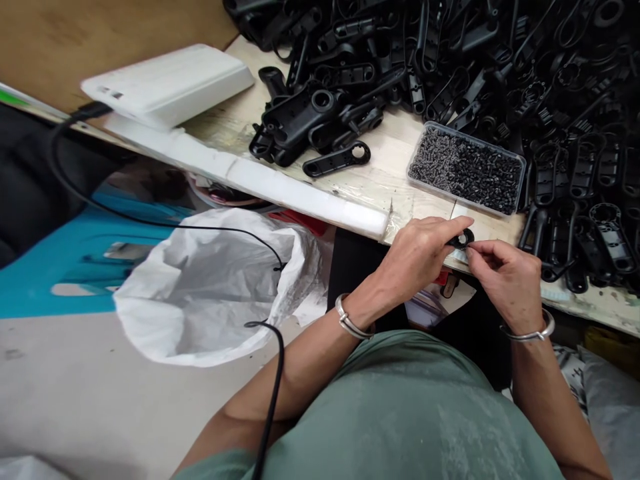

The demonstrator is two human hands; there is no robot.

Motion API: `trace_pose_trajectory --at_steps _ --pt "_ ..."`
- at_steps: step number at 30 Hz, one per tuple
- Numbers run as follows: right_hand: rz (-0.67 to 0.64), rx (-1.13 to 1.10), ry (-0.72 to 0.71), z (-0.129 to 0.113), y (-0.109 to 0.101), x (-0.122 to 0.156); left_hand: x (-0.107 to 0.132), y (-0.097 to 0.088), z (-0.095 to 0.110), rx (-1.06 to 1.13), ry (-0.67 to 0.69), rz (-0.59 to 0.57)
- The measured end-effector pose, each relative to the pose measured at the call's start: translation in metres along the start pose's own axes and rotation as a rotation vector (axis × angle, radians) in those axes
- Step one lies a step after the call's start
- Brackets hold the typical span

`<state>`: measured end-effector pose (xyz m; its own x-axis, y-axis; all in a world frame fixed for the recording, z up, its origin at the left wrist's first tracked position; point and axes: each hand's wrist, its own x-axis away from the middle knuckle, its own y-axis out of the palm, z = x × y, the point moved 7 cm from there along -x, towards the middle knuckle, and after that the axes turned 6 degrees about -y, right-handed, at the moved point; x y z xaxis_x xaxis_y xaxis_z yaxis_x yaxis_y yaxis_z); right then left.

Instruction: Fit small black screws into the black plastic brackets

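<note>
A: Where is the piece being worked on?

B: The black plastic part (454, 241) is held between both hands at the near edge of the bench (383, 177), just in front of a clear box (460, 198) of tiny pieces (487, 173).

A: And the grip?

B: The left hand (417, 250) is closed on the part, its index finger stretched along the top. The right hand (510, 273) pinches thumb and finger together at the ring's near side — whether on the part or a tiny piece, I cannot tell.

A: How is this best done?

B: I'd judge: brace the part firmly with the left hand, keep that long finger clear of the opening, and let the right fingertips work gently and squarely — forcing could make the part slip.

A: What does the part look like?

B: Small, black, with a round ring around an open hole; the left fingers hide the rest.
</note>
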<state>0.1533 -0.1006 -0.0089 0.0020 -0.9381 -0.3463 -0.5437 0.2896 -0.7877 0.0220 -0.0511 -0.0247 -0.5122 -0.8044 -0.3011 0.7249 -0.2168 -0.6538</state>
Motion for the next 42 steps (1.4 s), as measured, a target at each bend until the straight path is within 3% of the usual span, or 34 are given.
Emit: trace_pose_trajectory --at_steps 29,36,42 --pt "-0.014 -0.009 0.031 0.002 0.000 0.000 0.001 0.000 0.001 0.012 -0.080 -0.007" --pt "-0.012 -0.016 0.030 0.003 -0.001 0.000 0.015 -0.014 -0.003 0.061 0.002 0.108" --pt "0.002 0.124 -0.102 -0.014 -0.002 -0.006 0.019 -0.010 -0.013 0.052 -0.099 0.116"
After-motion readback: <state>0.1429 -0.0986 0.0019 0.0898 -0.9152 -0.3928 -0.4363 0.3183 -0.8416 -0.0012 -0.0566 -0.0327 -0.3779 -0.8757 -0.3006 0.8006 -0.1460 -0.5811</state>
